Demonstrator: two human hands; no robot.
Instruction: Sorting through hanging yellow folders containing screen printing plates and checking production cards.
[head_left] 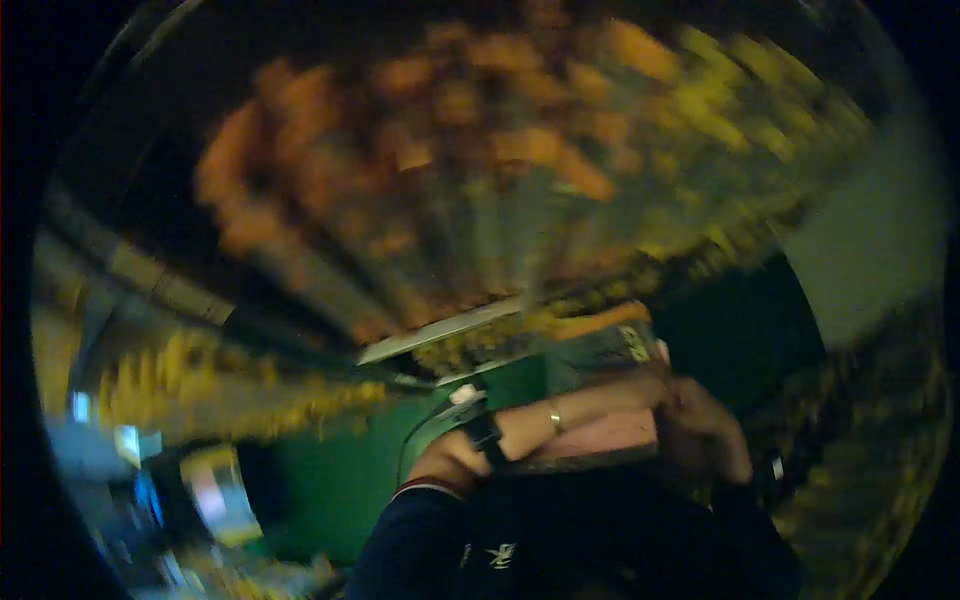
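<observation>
A flat package [595, 347], grey with an orange edge and a pink lower part, lies in front of my body. Motion blur hides whether it is a box or a packet. My left hand [590, 405] reaches across it from the left, a shiny band on it and a dark strap at the wrist. Its fingertips run to the package's right end and meet my right hand; they are too smeared to tell their pose. At that right end, my right hand [705, 425] is closed around the edge, its fingers partly hidden.
Beyond the package rise blurred rows of orange [430, 100] and yellow [750, 100] items, with a pale rail [445, 330] along the front. A green surface [350, 490] spreads to the left, near a bright screen-like panel [220, 495]. A thin dark cable hangs beside my left wrist.
</observation>
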